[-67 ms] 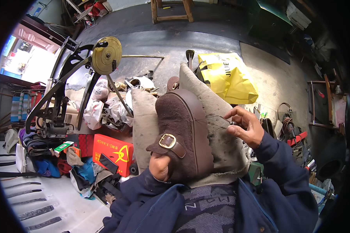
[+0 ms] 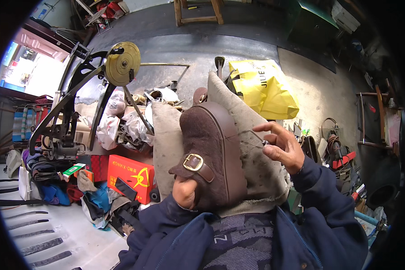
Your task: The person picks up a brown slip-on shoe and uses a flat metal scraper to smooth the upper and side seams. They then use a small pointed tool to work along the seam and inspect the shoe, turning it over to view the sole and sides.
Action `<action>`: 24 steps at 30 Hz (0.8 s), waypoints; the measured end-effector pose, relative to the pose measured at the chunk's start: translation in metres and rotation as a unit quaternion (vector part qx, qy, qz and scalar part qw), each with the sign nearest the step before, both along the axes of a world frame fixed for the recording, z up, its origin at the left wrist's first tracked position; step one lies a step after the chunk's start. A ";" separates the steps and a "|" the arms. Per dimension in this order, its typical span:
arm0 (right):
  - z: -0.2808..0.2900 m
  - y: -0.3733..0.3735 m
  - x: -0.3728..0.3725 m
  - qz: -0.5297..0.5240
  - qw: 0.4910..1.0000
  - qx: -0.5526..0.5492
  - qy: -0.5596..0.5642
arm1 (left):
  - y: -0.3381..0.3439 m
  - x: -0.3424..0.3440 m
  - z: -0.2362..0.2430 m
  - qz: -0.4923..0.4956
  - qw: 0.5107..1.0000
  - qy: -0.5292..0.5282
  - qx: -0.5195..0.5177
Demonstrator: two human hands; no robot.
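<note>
A brown fuzzy clog [image 2: 198, 135] with a thick sole and a gold buckle strap rests over my lap, toe pointing away. My left hand [image 2: 184, 192] reaches into its opening and holds it; the fingers are hidden inside. Right of the sole, my right hand [image 2: 281, 146] is raised, thumb and forefinger curled around a small tool with a shiny metal end [image 2: 265, 142], its kind unclear. A thin dark thread [image 2: 246, 132] runs between the sole's side and these fingers. Beneath the clog lies a worn grey cloth pad [image 2: 261, 180].
A black hand-cranked machine with a brass wheel [image 2: 123, 64] stands at left. Near it are a red box [image 2: 129, 177], plastic bags [image 2: 108, 130] and scraps. A yellow bag [image 2: 265, 90] sits beyond the pad, by another brown shoe [image 2: 200, 95]. Tools [image 2: 335, 148] lie at right.
My right hand has shifted slightly, its forefinger lifting a little and moving left. The clog and my left hand stay in place.
</note>
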State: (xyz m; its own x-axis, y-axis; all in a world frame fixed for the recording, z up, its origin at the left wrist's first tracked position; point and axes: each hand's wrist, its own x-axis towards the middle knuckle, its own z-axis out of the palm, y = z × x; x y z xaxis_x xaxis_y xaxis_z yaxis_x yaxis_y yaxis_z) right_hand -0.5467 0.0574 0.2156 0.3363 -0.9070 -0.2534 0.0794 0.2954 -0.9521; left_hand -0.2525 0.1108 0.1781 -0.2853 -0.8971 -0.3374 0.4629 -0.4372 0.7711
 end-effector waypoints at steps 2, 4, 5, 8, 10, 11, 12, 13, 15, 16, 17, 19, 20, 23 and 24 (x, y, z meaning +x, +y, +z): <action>0.000 0.006 0.025 0.036 0.983 0.089 -0.160 | -0.001 -0.003 0.001 0.001 1.000 0.009 0.028; -0.006 0.005 0.052 0.064 0.948 0.152 -0.272 | -0.002 -0.005 0.000 0.002 0.997 0.051 0.065; -0.008 0.005 0.059 0.079 0.928 0.191 -0.310 | -0.003 -0.004 -0.001 0.003 0.997 0.049 0.061; -0.009 0.002 0.030 -0.226 0.897 0.168 -0.341 | -0.006 0.000 -0.007 -0.019 0.998 0.063 0.009; -0.005 0.021 0.012 -0.168 0.893 0.101 -0.406 | -0.004 0.000 -0.010 -0.018 1.000 -0.014 -0.012; -0.006 0.030 0.011 -0.168 0.885 0.124 -0.416 | -0.003 0.000 -0.011 -0.035 0.996 -0.076 -0.036; -0.007 0.035 0.011 -0.208 0.937 0.108 -0.259 | -0.001 0.002 -0.008 -0.019 0.998 0.012 0.060; -0.007 0.039 0.014 -0.212 0.967 0.060 -0.131 | 0.000 0.002 -0.006 -0.008 0.998 0.016 0.052; -0.001 0.040 0.019 -0.151 0.985 -0.034 0.079 | 0.002 0.005 0.002 -0.001 0.998 0.055 0.010; 0.001 0.040 0.026 -0.115 0.981 -0.075 0.138 | 0.002 0.008 0.008 -0.026 0.997 0.075 -0.019; 0.004 0.039 0.034 -0.084 0.970 -0.114 0.197 | 0.002 0.010 0.013 -0.024 0.996 0.090 -0.005; 0.009 0.041 0.050 -0.058 0.950 -0.207 0.228 | 0.005 0.011 0.023 -0.008 0.988 0.153 0.002; 0.012 0.044 0.056 -0.048 0.947 -0.222 0.228 | 0.005 0.011 0.026 -0.026 0.989 0.148 -0.016; 0.010 0.045 0.073 -0.057 0.927 -0.285 0.238 | 0.001 0.001 0.029 -0.095 0.992 -0.045 -0.073; 0.009 0.045 0.075 -0.055 0.926 -0.286 0.239 | -0.001 -0.002 0.029 -0.127 0.979 -0.131 -0.091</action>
State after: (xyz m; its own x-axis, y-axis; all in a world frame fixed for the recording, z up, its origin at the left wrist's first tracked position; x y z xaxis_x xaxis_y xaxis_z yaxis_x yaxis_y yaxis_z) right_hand -0.4717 0.1027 0.2249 0.2062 -0.9613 0.1828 -0.3925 -0.2524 -0.8844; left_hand -0.2548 0.1099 0.2069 -0.4328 -0.8601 -0.2699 0.1333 -0.3572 0.9245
